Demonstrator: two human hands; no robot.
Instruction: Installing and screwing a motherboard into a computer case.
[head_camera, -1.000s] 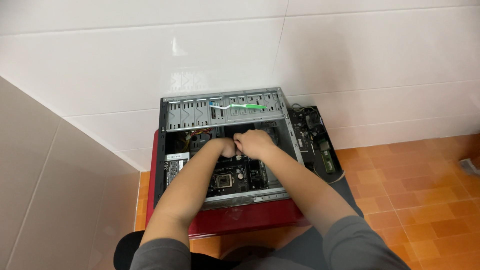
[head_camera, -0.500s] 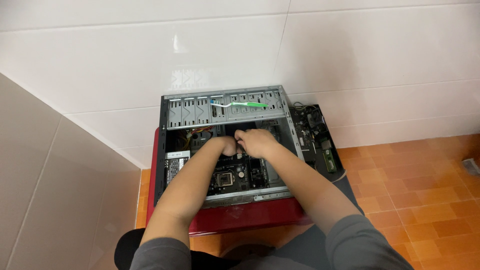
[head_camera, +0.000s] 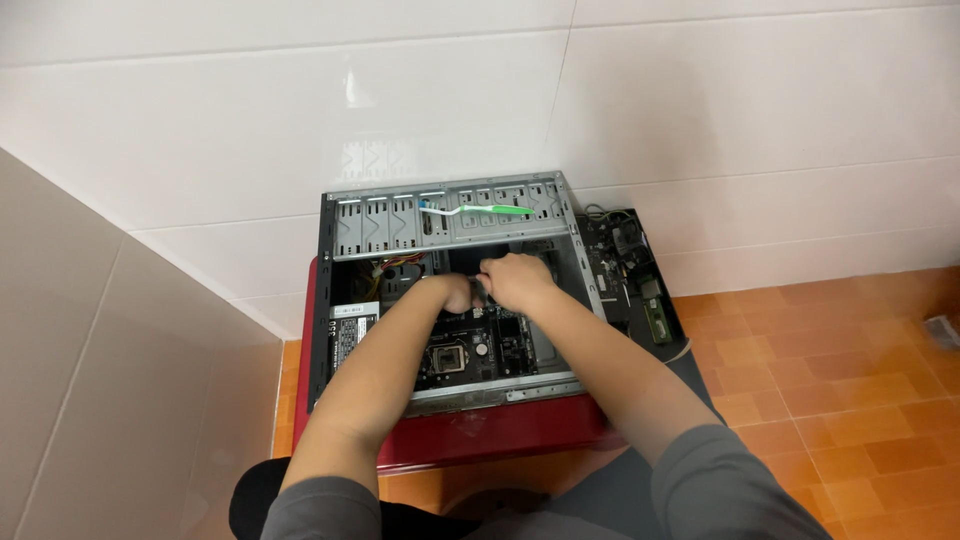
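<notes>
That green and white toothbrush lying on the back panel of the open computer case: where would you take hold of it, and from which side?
Grip the toothbrush by its green handle, toward the right end, coming from above with fingers either side of its width. It lies flat and lengthwise on the case panel, clear of both hands, so its sides look reachable.

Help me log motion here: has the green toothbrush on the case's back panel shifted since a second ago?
No. The green toothbrush lies at the same spot along the computer case rear panel.
</notes>
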